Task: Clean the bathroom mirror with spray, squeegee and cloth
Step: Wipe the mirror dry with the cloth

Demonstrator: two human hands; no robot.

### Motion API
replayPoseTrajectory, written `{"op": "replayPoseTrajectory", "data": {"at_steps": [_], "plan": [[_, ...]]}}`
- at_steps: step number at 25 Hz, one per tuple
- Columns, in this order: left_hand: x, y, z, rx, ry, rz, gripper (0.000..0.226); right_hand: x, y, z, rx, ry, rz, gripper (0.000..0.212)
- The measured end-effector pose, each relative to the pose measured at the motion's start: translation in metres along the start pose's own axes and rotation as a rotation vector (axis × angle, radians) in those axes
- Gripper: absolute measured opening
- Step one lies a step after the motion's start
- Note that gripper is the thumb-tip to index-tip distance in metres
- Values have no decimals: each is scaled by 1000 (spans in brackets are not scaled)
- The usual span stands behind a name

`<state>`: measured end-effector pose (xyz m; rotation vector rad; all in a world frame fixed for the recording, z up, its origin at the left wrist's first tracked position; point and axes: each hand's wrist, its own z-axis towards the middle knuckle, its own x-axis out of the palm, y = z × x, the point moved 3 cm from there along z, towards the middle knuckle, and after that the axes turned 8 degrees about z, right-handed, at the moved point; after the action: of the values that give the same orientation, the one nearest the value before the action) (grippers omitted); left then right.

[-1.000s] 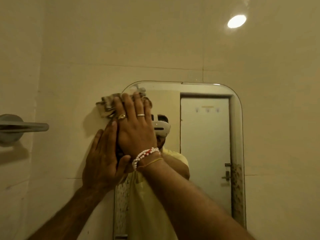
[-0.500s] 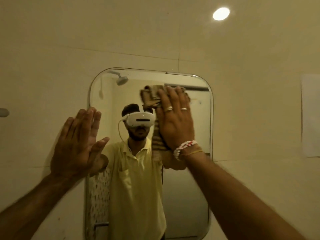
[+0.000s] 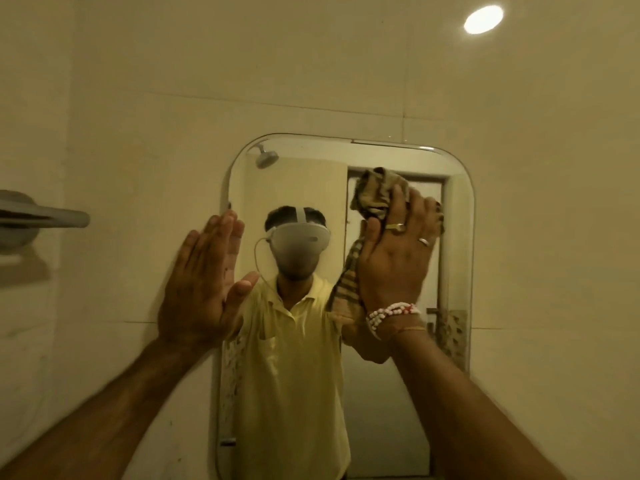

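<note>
Mirror (image 3: 301,188) first: a tall pane with rounded corners, fixed upright on the tiled wall (image 3: 554,237), filling the middle of my feed. Both hands are up at it. The right hand (image 3: 394,268) is over the mirror's upper right part, its fingers bent over a striped cloth (image 3: 377,192) and holding it against the glass. The cloth is bunched above the fingertips, and a loose strip of it hangs down past the thumb side of the palm. Two rings (image 3: 396,226) show on that hand, and a red-and-white bead bracelet (image 3: 391,315) sits on the wrist.

The left hand (image 3: 201,285) holds nothing. It is flat, fingers straight and close together, thumb out, raised at the mirror's left edge. The fingers lie over the wall just beside the rim and the thumb reaches across the glass. I cannot tell from here whether the palm actually touches.

Reflected in the mirror I see a shower head (image 3: 266,157) near its top left corner and a closed door (image 3: 391,393) on its right side. Well left of the mirror a grey wall bar (image 3: 41,216) juts out, and above and to the right of it a round ceiling light (image 3: 483,19) glows.
</note>
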<state>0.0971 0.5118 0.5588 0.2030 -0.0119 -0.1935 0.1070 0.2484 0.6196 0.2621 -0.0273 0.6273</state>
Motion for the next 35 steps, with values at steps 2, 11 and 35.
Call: {"op": "replayPoseTrajectory", "data": {"at_steps": [2, 11, 35], "plan": [[-3, -1, 1, -7, -5, -42, 92, 23, 37, -11, -77, 41, 38, 54], [-20, 8, -11, -161, -58, -407, 79, 88, 123, -96, -461, 282, -4, 62], [-16, 4, -9, -96, -49, -201, 45, -3, -5, -57, 46, 1, -16, 56]]}}
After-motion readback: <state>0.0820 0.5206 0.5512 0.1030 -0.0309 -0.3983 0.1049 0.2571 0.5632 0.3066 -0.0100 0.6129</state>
